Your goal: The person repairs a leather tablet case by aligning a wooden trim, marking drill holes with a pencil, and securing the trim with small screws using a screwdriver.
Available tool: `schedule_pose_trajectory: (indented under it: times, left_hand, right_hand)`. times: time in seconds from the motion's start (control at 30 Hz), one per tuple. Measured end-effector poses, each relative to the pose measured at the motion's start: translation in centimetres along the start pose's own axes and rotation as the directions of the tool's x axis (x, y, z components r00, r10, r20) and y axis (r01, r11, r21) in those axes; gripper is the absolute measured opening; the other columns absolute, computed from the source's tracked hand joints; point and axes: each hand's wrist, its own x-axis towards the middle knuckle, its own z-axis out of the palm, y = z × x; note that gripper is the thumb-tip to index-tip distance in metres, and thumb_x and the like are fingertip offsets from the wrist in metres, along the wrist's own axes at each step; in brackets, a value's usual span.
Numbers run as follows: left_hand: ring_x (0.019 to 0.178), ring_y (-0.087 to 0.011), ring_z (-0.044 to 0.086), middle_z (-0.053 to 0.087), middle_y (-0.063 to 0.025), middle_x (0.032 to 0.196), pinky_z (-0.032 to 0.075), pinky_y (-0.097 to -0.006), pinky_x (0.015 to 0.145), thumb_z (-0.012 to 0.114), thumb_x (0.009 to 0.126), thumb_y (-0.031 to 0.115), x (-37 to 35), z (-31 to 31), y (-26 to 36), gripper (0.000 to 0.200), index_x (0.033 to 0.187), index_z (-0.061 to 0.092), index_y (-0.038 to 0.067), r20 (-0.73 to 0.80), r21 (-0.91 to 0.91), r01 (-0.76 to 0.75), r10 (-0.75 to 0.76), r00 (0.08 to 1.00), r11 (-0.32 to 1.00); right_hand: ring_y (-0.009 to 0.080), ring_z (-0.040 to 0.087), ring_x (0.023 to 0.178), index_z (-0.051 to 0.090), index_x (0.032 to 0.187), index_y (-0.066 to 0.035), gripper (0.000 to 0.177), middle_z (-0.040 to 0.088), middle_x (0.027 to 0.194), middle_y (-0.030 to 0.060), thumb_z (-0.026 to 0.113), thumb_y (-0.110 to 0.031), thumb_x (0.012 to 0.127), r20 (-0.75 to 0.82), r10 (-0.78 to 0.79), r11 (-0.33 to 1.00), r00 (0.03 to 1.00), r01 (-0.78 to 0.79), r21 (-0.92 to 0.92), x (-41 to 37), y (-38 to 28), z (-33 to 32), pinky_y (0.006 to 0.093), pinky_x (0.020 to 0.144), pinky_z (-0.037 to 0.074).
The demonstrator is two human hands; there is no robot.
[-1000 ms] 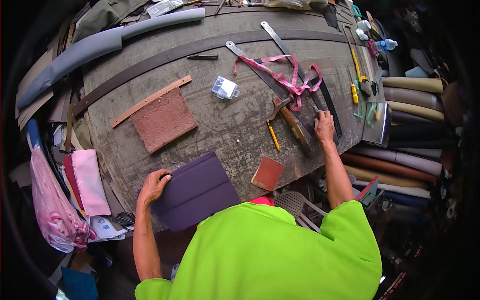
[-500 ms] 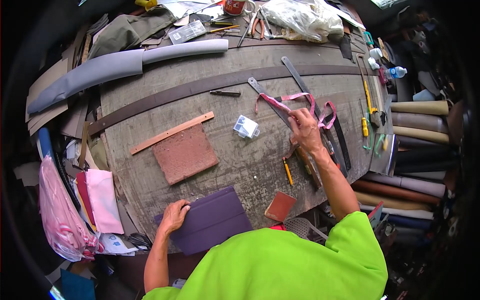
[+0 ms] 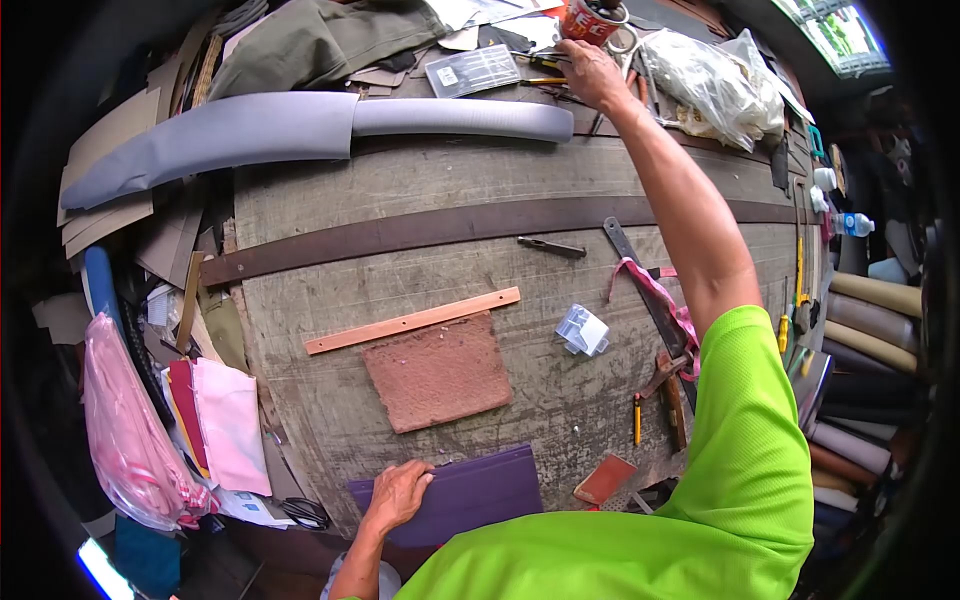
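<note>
My left hand (image 3: pixel 398 495) grips the top left edge of a folded purple sheet (image 3: pixel 480 495), lying at the near edge of the table. Stretched out to the far side, my right hand (image 3: pixel 592 75) has its fingers drawn together beside a red mug (image 3: pixel 592 22) with dark items in it. What those fingers hold, if anything, is too small to make out. Close to this hand are a clear plastic case (image 3: pixel 473 70) and red-handled pliers (image 3: pixel 640 85).
A brick-coloured slab (image 3: pixel 440 375) lies beside a drilled wooden strip (image 3: pixel 415 320). A small clear box (image 3: pixel 582 330), a pink tape (image 3: pixel 655 285) over a metal ruler (image 3: pixel 615 238), and a yellow pencil (image 3: pixel 637 420) lie rightward. Grey padded roll (image 3: pixel 460 118) lies far left; material rolls (image 3: pixel 870 335) are stacked right.
My right hand has left the pink tape and rulers and reached far forward to the mug. My left hand stays on the purple sheet. The view has shifted.
</note>
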Motion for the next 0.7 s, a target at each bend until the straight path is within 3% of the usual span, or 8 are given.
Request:
schedule_pose_trajectory:
  times: [0.1, 0.23, 0.27, 0.3, 0.33, 0.37, 0.53, 0.7]
  left_hand:
    - [0.094, -0.0368, 0.067, 0.071, -0.0141, 0.101, 0.05, -0.0462, 0.085, 0.061, 0.099, 0.019, 0.0, 0.1, -0.1, 0.019, 0.108, 0.069, 0.005, -0.028, -0.01, -0.018, 0.018, 0.999, 1.0]
    - [0.093, -0.0359, 0.066, 0.069, -0.0133, 0.098, 0.048, -0.0449, 0.081, 0.062, 0.098, 0.017, -0.2, 0.2, -0.7, 0.016, 0.107, 0.069, 0.005, -0.059, -0.058, -0.071, 0.067, 0.996, 0.996]
    - [0.093, -0.0365, 0.066, 0.071, -0.014, 0.103, 0.049, -0.0447, 0.082, 0.063, 0.098, 0.017, -0.3, 0.8, -1.2, 0.018, 0.11, 0.07, 0.006, -0.098, -0.066, -0.075, 0.069, 0.993, 0.995]
    - [0.094, -0.0364, 0.066, 0.071, -0.015, 0.103, 0.049, -0.0443, 0.084, 0.063, 0.097, 0.016, -0.5, 0.9, -1.3, 0.018, 0.11, 0.069, 0.005, -0.148, -0.062, -0.123, 0.112, 0.983, 0.991]
    - [0.092, -0.037, 0.066, 0.071, -0.016, 0.103, 0.049, -0.0444, 0.085, 0.064, 0.097, 0.016, -0.5, 1.2, -1.6, 0.02, 0.112, 0.068, 0.004, -0.176, -0.102, -0.15, 0.131, 0.976, 0.983]
    - [0.096, -0.0358, 0.067, 0.071, -0.0165, 0.1, 0.048, -0.0454, 0.084, 0.062, 0.097, 0.015, -0.6, 1.2, -1.5, 0.02, 0.114, 0.063, 0.003, -0.173, -0.133, -0.147, 0.123, 0.977, 0.98]
    - [0.08, -0.0335, 0.065, 0.068, -0.0143, 0.086, 0.046, -0.0428, 0.077, 0.068, 0.093, 0.009, -3.5, 0.9, 0.2, 0.013, 0.103, 0.061, 0.003, -0.241, -0.082, -0.193, 0.169, 0.956, 0.978]
    - [0.08, -0.0302, 0.064, 0.066, -0.012, 0.085, 0.045, -0.0407, 0.077, 0.07, 0.09, 0.007, -7.4, 1.0, 2.7, 0.015, 0.102, 0.062, 0.003, -0.313, -0.01, -0.271, 0.255, 0.915, 0.962]
  right_hand:
    - [0.0382, 0.067, 0.108, 0.063, 0.126, -0.008, 0.033, 0.07, 0.115, 0.0188, 0.064, -0.023, 0.097, 0.292, -0.088, 0.989, 0.952, 0.12, -0.091, 2.7, 1.0, 0.8, 0.0474, 0.093, 0.053]
    - [0.0353, 0.067, 0.105, 0.061, 0.121, 0.0, 0.028, 0.067, 0.117, 0.0194, 0.062, -0.015, 0.097, 0.058, -0.373, 0.9, 0.926, 0.376, -0.22, 3.8, 9.7, 4.2, 0.0433, 0.089, 0.052]
    - [0.0393, 0.054, 0.117, 0.063, 0.11, -0.003, 0.019, 0.06, 0.118, 0.0216, 0.057, -0.01, 0.093, -0.017, -0.004, 0.996, 1.0, 0.003, -0.087, 0.2, -1.5, -2.5, 0.0494, 0.1, 0.043]
    - [0.0396, 0.046, 0.117, 0.066, 0.102, 0.006, 0.035, 0.051, 0.118, 0.0235, 0.061, -0.026, 0.087, 0.208, -0.086, 0.956, 0.974, 0.139, -0.257, -1.6, -1.5, -4.6, 0.0576, 0.086, 0.047]
    - [0.044, 0.058, 0.096, 0.03, 0.132, 0.015, 0.049, 0.052, 0.109, 0.0323, 0.051, -0.01, 0.097, 0.208, -0.043, 0.988, 0.977, 0.073, -0.136, -4.6, -6.1, -8.5, 0.0547, 0.082, 0.05]
    - [0.0312, 0.067, 0.113, 0.06, 0.13, -0.003, 0.031, 0.068, 0.123, 0.0186, 0.058, -0.019, 0.103, 0.037, -0.056, 0.979, 0.998, 0.048, 0.196, -7.3, -5.4, -8.5, 0.0399, 0.09, 0.053]
    - [0.0303, 0.063, 0.109, 0.061, 0.124, -0.003, 0.035, 0.063, 0.114, 0.0127, 0.064, 0.004, 0.09, 0.578, -0.426, 0.749, 0.696, -0.086, 0.657, -26.8, -24.2, -17.3, 0.0395, 0.095, 0.054]
    - [0.0299, 0.058, 0.104, 0.066, 0.128, -0.012, 0.039, 0.061, 0.112, 0.0108, 0.065, 0.0, 0.09, 0.542, -0.712, 0.551, 0.446, -0.124, 0.825, -34.6, -31.9, -15.5, 0.0418, 0.093, 0.049]
